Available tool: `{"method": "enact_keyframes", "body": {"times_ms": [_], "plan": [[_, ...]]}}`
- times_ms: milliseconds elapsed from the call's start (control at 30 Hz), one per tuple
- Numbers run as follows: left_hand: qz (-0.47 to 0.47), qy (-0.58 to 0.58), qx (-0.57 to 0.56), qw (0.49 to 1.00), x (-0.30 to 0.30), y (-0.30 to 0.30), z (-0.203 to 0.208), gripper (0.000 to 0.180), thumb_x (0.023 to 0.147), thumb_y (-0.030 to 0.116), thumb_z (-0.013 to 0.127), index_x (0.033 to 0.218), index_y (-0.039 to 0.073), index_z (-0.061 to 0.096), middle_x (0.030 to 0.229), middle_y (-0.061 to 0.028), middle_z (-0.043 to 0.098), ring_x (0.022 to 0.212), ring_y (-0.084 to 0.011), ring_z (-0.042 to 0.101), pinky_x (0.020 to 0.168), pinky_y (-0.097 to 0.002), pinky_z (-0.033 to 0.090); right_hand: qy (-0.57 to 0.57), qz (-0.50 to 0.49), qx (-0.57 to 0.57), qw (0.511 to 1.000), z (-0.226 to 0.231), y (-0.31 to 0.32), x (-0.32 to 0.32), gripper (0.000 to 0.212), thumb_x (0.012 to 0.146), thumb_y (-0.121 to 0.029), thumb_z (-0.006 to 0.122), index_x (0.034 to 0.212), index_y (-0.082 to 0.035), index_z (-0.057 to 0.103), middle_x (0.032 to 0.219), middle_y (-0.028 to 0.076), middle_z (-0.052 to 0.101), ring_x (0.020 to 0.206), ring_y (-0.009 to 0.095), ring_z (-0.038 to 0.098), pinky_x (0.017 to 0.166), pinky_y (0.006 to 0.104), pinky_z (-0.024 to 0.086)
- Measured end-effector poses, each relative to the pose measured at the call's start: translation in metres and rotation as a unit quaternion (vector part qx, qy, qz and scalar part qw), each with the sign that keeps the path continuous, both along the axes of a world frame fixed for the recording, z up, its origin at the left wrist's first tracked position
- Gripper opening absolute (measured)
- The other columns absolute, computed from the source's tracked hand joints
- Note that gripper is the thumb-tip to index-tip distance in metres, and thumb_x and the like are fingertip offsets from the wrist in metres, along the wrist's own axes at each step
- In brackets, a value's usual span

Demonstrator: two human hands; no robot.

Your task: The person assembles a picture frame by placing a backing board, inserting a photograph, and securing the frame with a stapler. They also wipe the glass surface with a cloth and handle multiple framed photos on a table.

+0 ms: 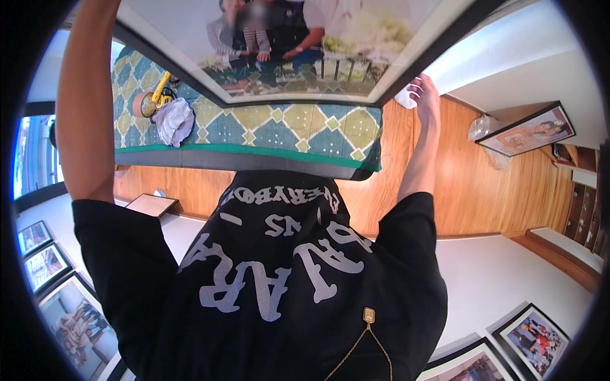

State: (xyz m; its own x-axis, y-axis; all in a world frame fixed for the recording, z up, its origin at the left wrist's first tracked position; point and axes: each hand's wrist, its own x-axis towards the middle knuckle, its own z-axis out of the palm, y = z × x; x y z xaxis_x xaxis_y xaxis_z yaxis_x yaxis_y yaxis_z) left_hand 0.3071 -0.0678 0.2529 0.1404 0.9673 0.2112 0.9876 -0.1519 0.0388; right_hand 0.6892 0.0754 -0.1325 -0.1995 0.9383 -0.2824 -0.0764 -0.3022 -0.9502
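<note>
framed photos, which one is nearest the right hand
The large framed photo up top, over the green patterned cover: its edge is beside the right hand, the others farther off.

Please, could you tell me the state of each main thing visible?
Large framed photo: facing the person
Left hand: out of view
Right hand: fingers bent, grip unclear
White cloth: crumpled
Green patterned cover: spread out
Tape roll: on the cover
Framed picture at right: face showing
</note>
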Motion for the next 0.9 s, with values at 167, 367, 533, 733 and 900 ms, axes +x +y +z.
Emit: {"method": "enact_keyframes", "body": {"times_ms": [167, 367, 533, 733, 900], "plan": [[-0.083, 0.004, 0.113, 0.99, 0.025, -0.032, -0.009, 0.041, 0.065, 0.023, 0.082, 0.091, -0.003, 0.064, 0.073, -0.0137, 0.063, 0.065, -0.0242, 0.059, 0.066, -0.0327, 0.046, -0.088, 0.243, 0.072, 0.963, -0.047, 0.056, -0.026, 0.048, 0.089, -0.04, 0.062, 0.123, -0.007, 0.057, 0.114, 0.011, 0.062, 0.106, 0.028, 0.058, 0.096, 0.0422, 0.045], [-0.044, -0.074, -0.044, 0.995, 0.024, -0.056, 0.001, 0.034, 0.068, 0.023, 0.08, 0.082, -0.002, 0.062, 0.064, -0.0125, 0.058, 0.058, -0.0208, 0.056, 0.059, -0.0298, 0.043, -0.093, 0.289, -0.018, 0.953, -0.038, 0.071, -0.069, 0.051, 0.088, -0.042, 0.062, 0.124, -0.007, 0.056, 0.116, 0.011, 0.061, 0.107, 0.028, 0.058, 0.096, 0.0422, 0.044], [-0.04, -0.099, -0.035, 0.994, 0.022, -0.061, -0.007, 0.035, 0.068, 0.023, 0.08, 0.084, -0.002, 0.062, 0.067, -0.0122, 0.059, 0.06, -0.0205, 0.057, 0.06, -0.0295, 0.044, -0.084, 0.301, -0.037, 0.949, -0.027, 0.083, -0.076, 0.052, 0.088, -0.043, 0.062, 0.125, -0.007, 0.056, 0.117, 0.01, 0.061, 0.108, 0.028, 0.057, 0.097, 0.0422, 0.044], [-0.03, -0.113, -0.025, 0.993, 0.019, -0.061, -0.012, 0.036, 0.067, 0.022, 0.081, 0.086, -0.003, 0.063, 0.07, -0.0118, 0.061, 0.062, -0.0201, 0.058, 0.062, -0.0292, 0.045, -0.062, 0.291, -0.047, 0.953, -0.022, 0.085, -0.076, 0.055, 0.088, -0.045, 0.063, 0.127, -0.007, 0.055, 0.118, 0.01, 0.06, 0.109, 0.027, 0.057, 0.098, 0.0422, 0.043], [-0.033, -0.124, -0.01, 0.992, 0.018, -0.058, -0.012, 0.038, 0.066, 0.022, 0.081, 0.088, -0.003, 0.063, 0.073, -0.0115, 0.063, 0.064, -0.0198, 0.059, 0.064, -0.029, 0.046, -0.034, 0.266, -0.053, 0.962, -0.021, 0.084, -0.079, 0.057, 0.087, -0.046, 0.063, 0.128, -0.007, 0.054, 0.119, 0.009, 0.06, 0.11, 0.027, 0.056, 0.099, 0.0422, 0.043]]}}
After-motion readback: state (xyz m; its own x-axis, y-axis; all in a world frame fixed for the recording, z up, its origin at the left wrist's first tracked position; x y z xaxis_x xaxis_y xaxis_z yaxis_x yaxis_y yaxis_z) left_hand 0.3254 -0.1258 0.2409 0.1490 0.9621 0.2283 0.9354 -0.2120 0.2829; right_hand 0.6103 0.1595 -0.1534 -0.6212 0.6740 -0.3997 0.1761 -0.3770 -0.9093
